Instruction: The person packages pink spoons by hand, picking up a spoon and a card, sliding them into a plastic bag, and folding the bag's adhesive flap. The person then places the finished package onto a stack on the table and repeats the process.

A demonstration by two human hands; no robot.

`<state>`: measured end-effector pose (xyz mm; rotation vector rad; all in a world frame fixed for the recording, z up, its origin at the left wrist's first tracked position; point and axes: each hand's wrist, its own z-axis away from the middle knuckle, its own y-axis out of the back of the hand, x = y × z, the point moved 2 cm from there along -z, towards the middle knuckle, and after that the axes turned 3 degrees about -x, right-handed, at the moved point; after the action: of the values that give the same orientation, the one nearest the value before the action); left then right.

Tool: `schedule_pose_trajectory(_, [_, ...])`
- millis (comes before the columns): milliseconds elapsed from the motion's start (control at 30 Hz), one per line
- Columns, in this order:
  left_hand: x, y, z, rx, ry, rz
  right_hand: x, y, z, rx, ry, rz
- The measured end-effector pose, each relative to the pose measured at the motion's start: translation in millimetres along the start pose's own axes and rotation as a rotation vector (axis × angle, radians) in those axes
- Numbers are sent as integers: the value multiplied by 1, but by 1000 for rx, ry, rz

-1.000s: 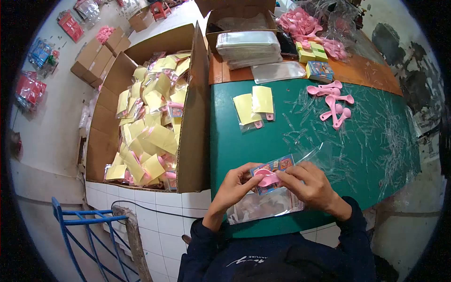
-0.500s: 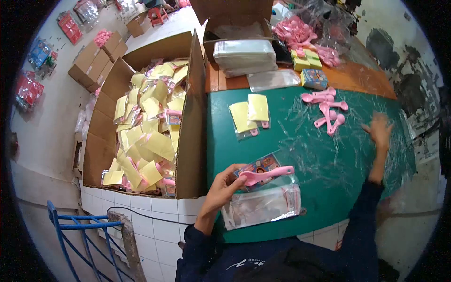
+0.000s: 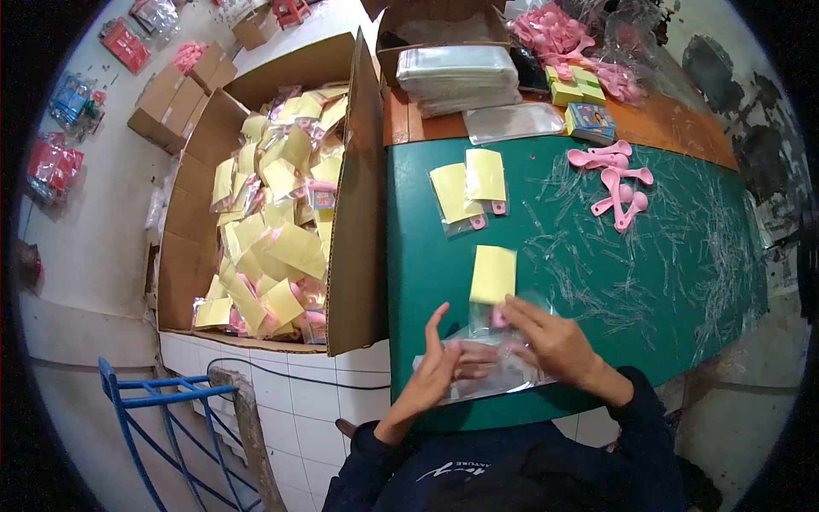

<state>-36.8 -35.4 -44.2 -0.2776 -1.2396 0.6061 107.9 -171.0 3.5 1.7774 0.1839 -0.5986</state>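
Observation:
My right hand (image 3: 559, 346) is closed around the lower end of a clear plastic packet, its fingertips partly blurred. Inside that packet are a yellow card (image 3: 493, 275) and a pink spoon (image 3: 498, 317), mostly hidden. Beside it my left hand (image 3: 445, 365) hovers with fingers apart, holding nothing, over a stack of clear plastic bags (image 3: 478, 388) at the table's near edge. Farther up lie two finished-looking packets with yellow cards (image 3: 485, 175), pink handle ends showing below. Several loose pink spoons (image 3: 611, 181) lie together to the right.
A large cardboard box (image 3: 358, 196) full of similar packets stands left of the green table (image 3: 426, 316). Clear plastic strips (image 3: 614, 282) litter the right side. Bag stacks (image 3: 456, 77), small card boxes (image 3: 590, 122) and more pink spoons (image 3: 550, 30) line the back. A blue trolley (image 3: 171, 384) stands lower left.
My right hand has come from the table's right side to the packet. The packet now shows its yellow card instead of the printed side and spoon. My left hand's fingers have spread off it.

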Motion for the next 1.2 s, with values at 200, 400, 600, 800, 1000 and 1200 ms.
schedule_pose_trajectory(200, [-4, -1, 19, -18, 130, 62, -18, 10, 2, -190, 13, -96])
schedule_pose_trajectory(400, [10, 12, 23, 105, 133, -93, -38, -26, -2, -23, -85, -288])
schedule_pose_trajectory(600, [12, 4, 22, 56, -78, -444, -48, -37, -8, 25, -205, -299])
schedule_pose_trajectory(800, [0, -12, 24, -67, -178, -604, -27, -29, -4, -306, -338, -750])
schedule_pose_trajectory(1000, [-6, -5, 13, 75, -150, -490, -31, -10, -3, -364, -85, -514])
schedule_pose_trajectory(1200, [13, -8, -8, 2, 149, -449, -35, -14, 4, -266, 30, -293])
